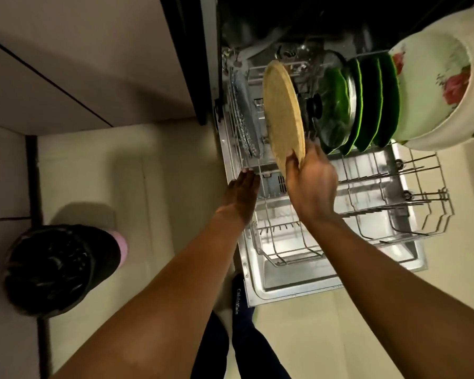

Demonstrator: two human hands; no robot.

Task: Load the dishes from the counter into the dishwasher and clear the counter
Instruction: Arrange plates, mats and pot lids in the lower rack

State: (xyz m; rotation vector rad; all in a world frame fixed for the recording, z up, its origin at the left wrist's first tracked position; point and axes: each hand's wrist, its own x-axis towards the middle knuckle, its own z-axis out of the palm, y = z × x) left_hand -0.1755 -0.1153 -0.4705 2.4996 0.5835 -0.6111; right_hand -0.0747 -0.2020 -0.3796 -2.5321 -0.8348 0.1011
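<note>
My right hand (311, 179) grips the near edge of a round tan woven mat (282, 110) and holds it on edge over the pulled-out lower dishwasher rack (394, 212). My left hand (242, 194) lies flat with straight fingers against the rack's left side. Standing in the rack to the right of the mat are a glass pot lid (334, 105) with a black knob, several green plates (372, 99) and a large white floral dish (433, 94).
The open dishwasher door (293, 280) lies flat under the rack. A patterned glass piece (242, 119) stands along the rack's left wall. A black-lined bin (58, 269) sits on the floor at left. Cabinet fronts are at upper left.
</note>
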